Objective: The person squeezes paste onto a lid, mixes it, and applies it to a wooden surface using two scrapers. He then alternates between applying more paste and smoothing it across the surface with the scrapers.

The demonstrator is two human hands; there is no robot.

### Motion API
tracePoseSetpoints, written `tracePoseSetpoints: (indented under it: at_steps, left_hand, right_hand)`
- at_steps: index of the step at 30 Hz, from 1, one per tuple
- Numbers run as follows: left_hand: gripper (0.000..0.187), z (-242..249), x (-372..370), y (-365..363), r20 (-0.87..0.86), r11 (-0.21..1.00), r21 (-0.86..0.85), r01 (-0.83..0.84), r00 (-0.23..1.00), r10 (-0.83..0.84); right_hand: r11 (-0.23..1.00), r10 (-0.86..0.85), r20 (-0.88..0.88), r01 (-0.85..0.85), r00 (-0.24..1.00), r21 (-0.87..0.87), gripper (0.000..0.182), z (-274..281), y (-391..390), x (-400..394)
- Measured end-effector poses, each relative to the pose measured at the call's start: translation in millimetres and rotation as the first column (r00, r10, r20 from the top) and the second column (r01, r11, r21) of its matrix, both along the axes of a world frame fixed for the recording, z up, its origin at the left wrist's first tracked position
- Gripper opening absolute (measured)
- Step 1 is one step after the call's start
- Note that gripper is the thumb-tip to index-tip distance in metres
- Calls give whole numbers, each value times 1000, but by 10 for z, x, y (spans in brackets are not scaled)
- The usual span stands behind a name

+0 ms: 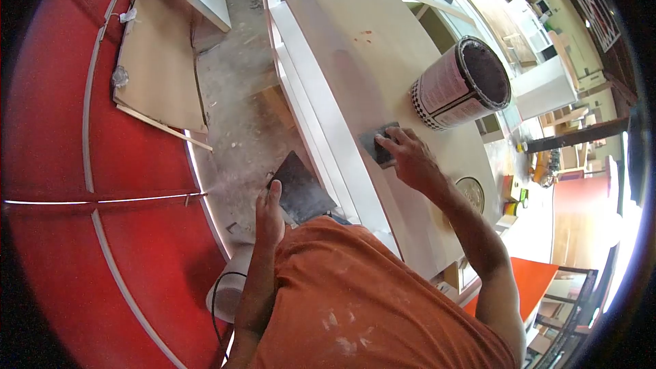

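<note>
My right hand [413,159] is closed on a small dark flat block [377,143], which rests on the pale worktop [355,41] near its edge. Just beyond that hand stands a large open paint can [451,89] with a checkered band and a dark, stained rim. My left hand [270,215] grips a dark flat board [298,190] by its edge, thumb on top, beside the worktop and over the floor. A round lid [470,195] lies on the worktop, partly behind my right forearm.
Red panels [147,130] stand at the left, with a brown board [164,55] leaning there. White shelving [321,116] runs under the worktop edge. A pale bucket [232,287] with a black cable is near my left forearm. Furniture parts fill the right background.
</note>
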State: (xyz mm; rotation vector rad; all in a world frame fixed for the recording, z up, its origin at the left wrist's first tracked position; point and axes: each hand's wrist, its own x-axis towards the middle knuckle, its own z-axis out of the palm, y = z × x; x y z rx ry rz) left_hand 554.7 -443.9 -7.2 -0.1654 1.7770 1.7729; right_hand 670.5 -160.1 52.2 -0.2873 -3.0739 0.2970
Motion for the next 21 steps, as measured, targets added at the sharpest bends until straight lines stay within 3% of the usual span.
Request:
tracePoseSetpoints:
  at_steps: [1,2,3,4,5,6,8,9,10,12,13,14,15,16,17,18,20,21]
  left_hand:
    - [38,-63,32,50,42,991,128,-49,998,44]
    - [38,-90,59,104,89,962,253,-103,993,83]
    - [38,-28,75,173,83,961,258,-100,993,82]
    - [38,76,105,248,317,882,442,-166,948,20]
    - [39,152,147,311,517,766,582,-273,851,-89]
    - [39,183,186,354,517,765,582,-277,852,-84]
    - [45,245,237,441,572,607,727,-322,772,-276]
    - [45,321,267,507,623,640,682,-353,740,-256]
    - [45,301,273,520,618,640,684,-350,744,-254]
    - [43,226,300,485,532,623,739,-256,789,-307]
    - [49,350,309,400,422,735,665,-129,877,-228]
    - [49,455,304,318,413,734,669,-122,881,-231]
    - [52,550,301,228,194,705,709,38,949,-247]
    - [54,640,293,133,-29,676,710,198,967,-252]
    - [58,727,248,21,-43,607,741,286,923,-382]
    - [58,728,265,1,-43,609,740,285,924,-380]
    - [57,707,295,-12,1,691,676,255,938,-347]
    - [57,634,280,-26,-1,694,674,253,940,-342]
  right_hand:
    - [1000,-4,-3,4,1000,2,54,105,-28,29]
    - [1000,-28,179,28,984,2,53,255,-58,46]
    - [999,-50,352,50,935,8,52,395,-87,51]
    - [999,-49,349,48,936,11,52,489,-143,71]
    - [981,-21,146,49,989,-189,48,561,-235,109]
    - [925,-33,-64,6,997,-381,44,638,-345,150]
    - [832,91,-259,-216,962,-511,45,851,-620,188]
    - [699,185,-403,-408,896,-587,48,759,-691,252]
    - [390,-11,-109,-96,994,-916,48,703,-861,376]
    - [540,-6,-485,-406,874,-737,50,339,-1008,283]
    - [681,41,-498,-389,866,-621,52,162,-932,228]
    - [800,92,-503,-365,859,-477,55,87,-785,114]
    - [868,224,-293,-327,929,-373,61,226,-557,-52]
    - [936,301,-120,-317,946,-155,63,210,-362,-169]
    - [937,310,-243,-339,919,-84,62,-15,-167,-300]
    - [923,247,-342,-328,907,-202,65,-133,-4,-519]
    - [976,125,-291,-170,948,-134,64,33,209,-962]
    - [991,124,-253,-132,959,-13,60,-85,414,-1235]
